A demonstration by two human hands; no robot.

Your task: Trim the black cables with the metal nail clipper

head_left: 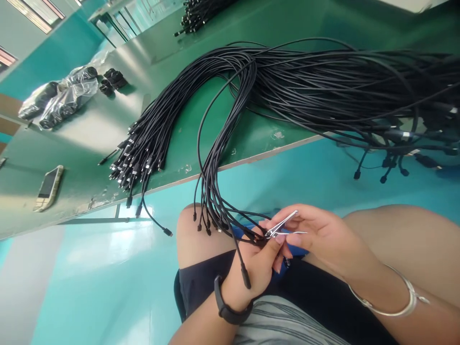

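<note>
My left hand (257,261), with a black band on its wrist, is closed around a bunch of thin black cables (215,211) that hang from the green table down onto my lap. My right hand (316,235), a silver bangle on its wrist, pinches a thin white twist tie (283,224) right at the gathered cables. One cable's plug (246,278) dangles over my left wrist. Both hands meet above my knees.
A big pile of black cables (323,81) lies across the green table (258,129); another bunch with metal plugs (138,153) fans out at its left. A phone (48,188), clear bags of black parts (61,98) and a far cable bundle (196,17) also lie there. Teal floor below.
</note>
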